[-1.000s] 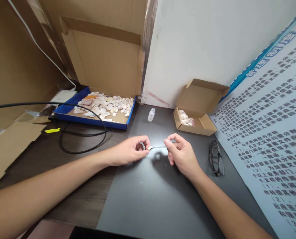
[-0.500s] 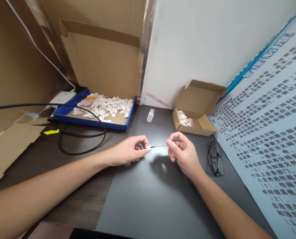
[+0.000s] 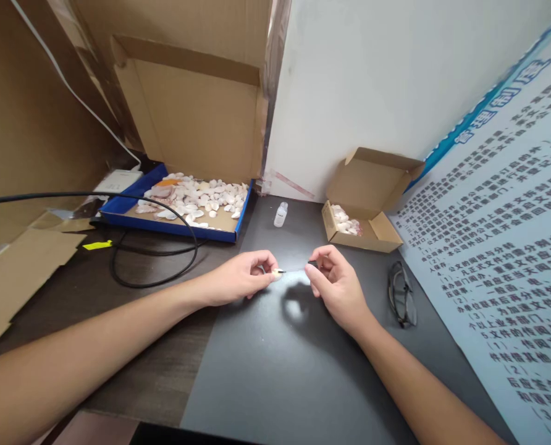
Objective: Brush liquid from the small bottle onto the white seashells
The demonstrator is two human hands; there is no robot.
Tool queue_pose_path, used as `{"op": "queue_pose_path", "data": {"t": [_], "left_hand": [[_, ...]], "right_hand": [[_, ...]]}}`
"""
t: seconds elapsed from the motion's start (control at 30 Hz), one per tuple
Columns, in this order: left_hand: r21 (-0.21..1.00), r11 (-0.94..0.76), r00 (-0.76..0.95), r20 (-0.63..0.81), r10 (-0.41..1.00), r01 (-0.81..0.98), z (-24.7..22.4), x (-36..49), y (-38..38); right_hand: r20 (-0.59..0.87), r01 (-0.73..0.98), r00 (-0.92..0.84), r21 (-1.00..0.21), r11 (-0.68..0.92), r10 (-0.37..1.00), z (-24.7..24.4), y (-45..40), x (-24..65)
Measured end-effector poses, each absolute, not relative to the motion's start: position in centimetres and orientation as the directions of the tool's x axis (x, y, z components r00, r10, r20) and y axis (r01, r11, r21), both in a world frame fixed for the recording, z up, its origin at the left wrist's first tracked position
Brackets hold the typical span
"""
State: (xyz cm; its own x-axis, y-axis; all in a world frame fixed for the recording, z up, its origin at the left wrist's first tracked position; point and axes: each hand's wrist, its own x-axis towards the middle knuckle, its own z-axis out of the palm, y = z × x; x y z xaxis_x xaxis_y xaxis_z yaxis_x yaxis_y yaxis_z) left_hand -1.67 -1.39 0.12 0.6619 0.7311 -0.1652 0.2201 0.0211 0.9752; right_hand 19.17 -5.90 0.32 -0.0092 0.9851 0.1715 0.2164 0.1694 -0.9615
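Head view: shell pinched in left hand.

hands drawn closer together, less thin tool showing

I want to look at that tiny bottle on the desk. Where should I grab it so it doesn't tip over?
Pinch the little clear bottle around its body, just under the cap, coming straight down from above. It stands upright with open desk all around it, so nothing blocks your fingers. It looks narrow and light, so a sideways push could probably knock it over.
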Motion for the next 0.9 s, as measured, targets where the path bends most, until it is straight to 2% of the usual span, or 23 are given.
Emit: {"op": "queue_pose_path", "data": {"t": [0.07, 0.23, 0.4, 0.57, 0.73, 0.9], "left_hand": [[0.976, 0.018, 0.663, -0.160, 0.731, 0.216, 0.17, -1.71, -1.37], [0.974, 0.026, 0.663, -0.173, 0.728, 0.225, 0.28, -1.76, -1.39], [0.975, 0.035, 0.655, -0.175, 0.735, 0.221, 0.33, -1.72, -1.41], [0.972, 0.047, 0.650, -0.189, 0.736, 0.230, 0.56, -1.63, -1.41], [0.973, 0.045, 0.648, -0.186, 0.738, 0.227, 0.64, -1.66, -1.46], [0.975, 0.024, 0.647, -0.164, 0.744, 0.219, 0.42, -1.66, -1.45]], "right_hand": [[0.182, 0.241, 0.005, -0.955, 0.175, 0.983, 0.32, -5.90, 19.18], [0.175, 0.174, -0.005, -0.969, 0.173, 0.985, 0.44, -5.90, 19.16], [0.174, 0.246, 0.014, -0.955, 0.165, 0.985, 0.50, -5.83, 19.29], [0.155, 0.159, -0.007, -0.975, 0.154, 0.988, 0.67, -5.81, 19.20], [0.175, 0.271, 0.009, -0.948, 0.166, 0.985, 0.60, -5.81, 19.19], [0.141, 0.255, 0.003, -0.957, 0.136, 0.990, 0.89, -5.96, 19.33]]}}
